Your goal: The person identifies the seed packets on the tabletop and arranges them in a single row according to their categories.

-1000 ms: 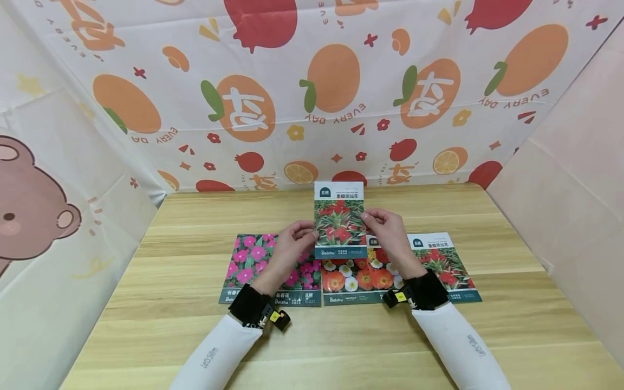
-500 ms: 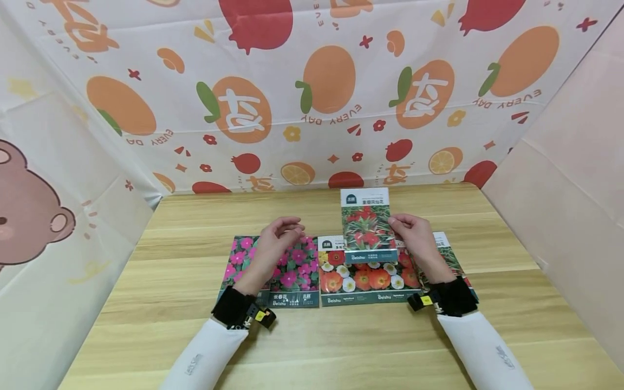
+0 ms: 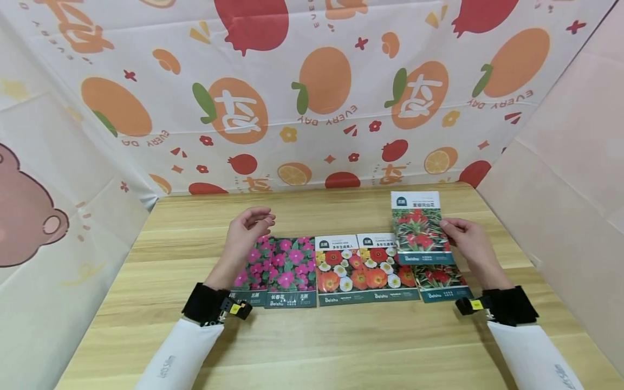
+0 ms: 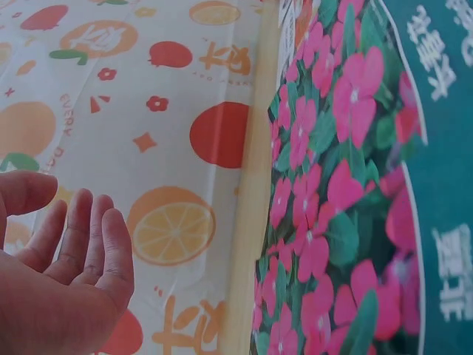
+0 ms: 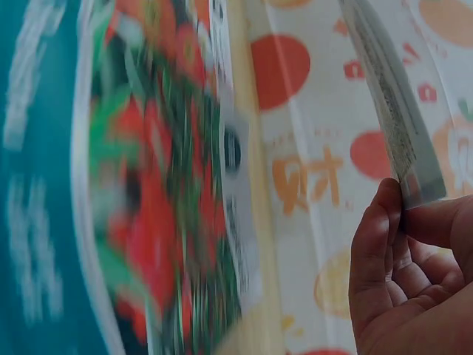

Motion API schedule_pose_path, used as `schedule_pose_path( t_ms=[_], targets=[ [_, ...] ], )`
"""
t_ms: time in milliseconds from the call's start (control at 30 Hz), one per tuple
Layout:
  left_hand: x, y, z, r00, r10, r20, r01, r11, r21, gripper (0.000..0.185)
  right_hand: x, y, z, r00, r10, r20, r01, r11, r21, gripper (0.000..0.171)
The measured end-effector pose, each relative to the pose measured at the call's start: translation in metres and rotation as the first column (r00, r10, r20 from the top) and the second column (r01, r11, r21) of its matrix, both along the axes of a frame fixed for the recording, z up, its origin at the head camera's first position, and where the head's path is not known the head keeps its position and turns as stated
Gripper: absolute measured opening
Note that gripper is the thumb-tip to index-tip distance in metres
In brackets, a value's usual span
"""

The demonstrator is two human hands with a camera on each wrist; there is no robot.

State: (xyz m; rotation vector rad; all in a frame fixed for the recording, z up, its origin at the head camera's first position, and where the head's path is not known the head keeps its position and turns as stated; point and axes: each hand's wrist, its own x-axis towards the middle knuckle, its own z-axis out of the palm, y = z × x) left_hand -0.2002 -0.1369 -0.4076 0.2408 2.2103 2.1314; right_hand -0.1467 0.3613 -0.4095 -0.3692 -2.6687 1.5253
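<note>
Between thumb and fingers, my right hand (image 3: 472, 246) pinches the right edge of a seed packet (image 3: 418, 232) with red flowers. In the right wrist view this held packet (image 5: 399, 111) appears nearly edge-on. It hovers over a similar red-flowered packet (image 3: 442, 283) on the table, hiding its upper part. My left hand (image 3: 245, 234) is raised above the pink-flowered packets (image 3: 291, 268) at the left end of the row, its fingers loosely bent around nothing. Two packets with orange, red and white flowers (image 3: 338, 271) lie mid-row.
The packets lie side by side, some overlapping, on a wood-grain table (image 3: 312, 346). A white fruit-print cloth (image 3: 273, 108) hangs behind the table's back edge. Pale cloth walls (image 3: 575, 189) stand at both sides.
Both hands first held the red-flowered packet at the middle. The left hand let go and moved left, while the right hand carried the packet rightward above the row's right end.
</note>
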Motion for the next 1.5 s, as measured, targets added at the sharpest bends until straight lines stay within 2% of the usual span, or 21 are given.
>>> schedule_pose_path(
  t_ms=[200,367,567,833,1167,1500],
  targets=[
    [0.002,-0.008,0.0,1.0,0.009,0.011,-0.009,1.0,-0.001,0.036,0.009,0.037,-0.004,0.999,-0.044,0.03,0.041,0.996,0.083,0.067],
    [0.002,-0.012,0.0,0.999,0.028,0.032,-0.027,0.999,-0.024,0.039,0.015,0.062,-0.007,0.995,-0.094,0.044,0.085,0.981,0.175,0.065],
    [0.004,-0.015,0.0,0.998,0.05,0.037,-0.049,0.998,-0.026,0.039,0.021,0.084,-0.009,0.985,-0.132,0.112,0.102,0.966,0.237,0.07],
    [0.006,-0.022,-0.003,0.999,0.049,0.007,-0.049,0.999,-0.006,0.037,0.027,0.109,-0.016,0.981,-0.113,0.159,0.077,0.974,0.215,0.074],
    [0.007,-0.025,-0.008,0.997,0.073,0.024,-0.072,0.997,-0.018,0.039,0.034,0.127,-0.02,0.973,-0.114,0.202,0.06,0.965,0.256,0.079],
    [0.009,-0.027,-0.011,0.996,0.085,0.029,-0.084,0.996,-0.036,0.036,0.036,0.14,-0.029,0.972,-0.105,0.212,0.038,0.954,0.299,0.071]
  ],
)
